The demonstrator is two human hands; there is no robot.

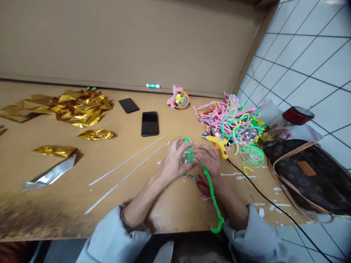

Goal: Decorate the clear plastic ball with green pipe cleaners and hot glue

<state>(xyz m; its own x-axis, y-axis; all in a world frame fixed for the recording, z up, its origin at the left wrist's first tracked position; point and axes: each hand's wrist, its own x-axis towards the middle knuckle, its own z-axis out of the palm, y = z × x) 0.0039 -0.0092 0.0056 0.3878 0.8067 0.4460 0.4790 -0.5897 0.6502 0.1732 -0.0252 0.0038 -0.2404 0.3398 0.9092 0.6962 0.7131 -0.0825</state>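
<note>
Carefully now: keep left hand [175, 159] cupped around clear ball [184, 153], right hand [208, 160] pinching green pipe cleaner [211, 190] against it, both closed at counter [82, 160] centre. Wrap snugly, free tail trailing below right hand, clear of glue gun [218, 143] just beyond.

Bright green fuzzy pipe cleaner [212, 199] wound on a clear plastic ball [184, 152]; yellow glue gun [218, 143] with black cord [274, 202]; tangled pile of pipe cleaners [230, 118] in pink, mint, yellow and orange. Crumpled gold foil sheets [79, 106], one silver foil strip [51, 176], two black phones [149, 123], pink-and-orange round figure [178, 99]. Tan wooden surface [109, 153] speckled with white glue spots; brown monogram-patterned bag [307, 175] with tan strap, red-lidded jar [297, 115], white floor tiles [309, 54] with dark grout, pale blue sleeves [115, 239].
</note>
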